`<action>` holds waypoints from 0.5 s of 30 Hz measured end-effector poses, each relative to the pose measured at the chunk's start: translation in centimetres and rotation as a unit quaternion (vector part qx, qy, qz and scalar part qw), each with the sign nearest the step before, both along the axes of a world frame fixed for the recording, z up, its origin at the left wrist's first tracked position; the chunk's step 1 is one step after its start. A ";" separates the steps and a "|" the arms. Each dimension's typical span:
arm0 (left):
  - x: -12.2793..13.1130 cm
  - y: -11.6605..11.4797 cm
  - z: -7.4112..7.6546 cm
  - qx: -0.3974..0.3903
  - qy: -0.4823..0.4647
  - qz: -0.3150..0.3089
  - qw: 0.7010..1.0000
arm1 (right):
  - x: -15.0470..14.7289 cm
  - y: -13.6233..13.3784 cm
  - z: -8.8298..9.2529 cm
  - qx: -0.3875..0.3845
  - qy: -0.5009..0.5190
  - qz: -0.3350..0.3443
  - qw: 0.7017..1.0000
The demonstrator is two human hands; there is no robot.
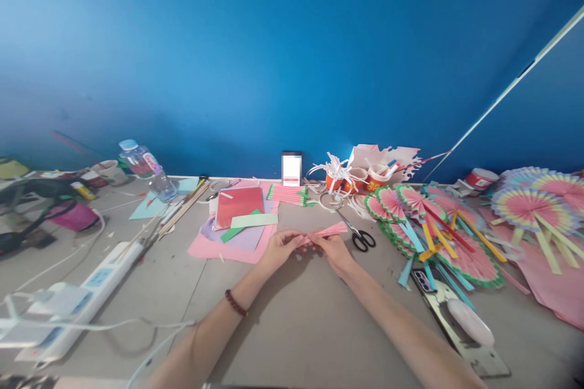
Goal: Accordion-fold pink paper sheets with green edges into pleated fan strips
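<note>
Both hands meet over the grey table, holding a narrow folded pink paper strip (332, 230). My left hand (281, 248) pinches its left end between thumb and fingers. My right hand (334, 249) is closed on the middle part, and the pleated right end sticks out past the fingers. Just right of my right hand lie black-handled scissors (364, 240). Behind the hands is a row of pink folded strips with green ends (288, 194). To the left, a red sheet (239, 206) and green strips (254, 220) rest on pink paper (201, 247).
Colourful paper fans (456, 261) cover the right side, near a phone (483, 355) and a white mouse (471, 322). Paper cups (357, 179) and an upright phone (292, 169) stand by the blue wall. A power strip (93, 292), cables and a bottle (139, 159) are left.
</note>
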State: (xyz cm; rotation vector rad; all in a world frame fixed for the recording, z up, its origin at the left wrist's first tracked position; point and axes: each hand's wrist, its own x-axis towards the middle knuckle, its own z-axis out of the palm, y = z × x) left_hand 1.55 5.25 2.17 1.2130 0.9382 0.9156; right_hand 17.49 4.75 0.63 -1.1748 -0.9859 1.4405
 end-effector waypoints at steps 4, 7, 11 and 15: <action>-0.3 0.1 0.4 -0.026 -0.012 -0.018 0.999 | 0.1 0.1 -0.2 -0.024 0.006 -0.023 0.999; -0.5 0.3 0.0 -0.035 -0.012 -0.002 0.999 | 0.1 0.2 -0.2 -0.030 0.015 -0.033 0.999; -0.8 0.6 -0.7 -0.053 -0.012 0.032 0.998 | 0.1 0.2 0.1 -0.016 0.029 -0.043 0.999; -0.8 0.5 -0.7 -0.061 -0.025 0.026 0.997 | 0.1 0.1 0.2 -0.013 0.025 -0.047 0.998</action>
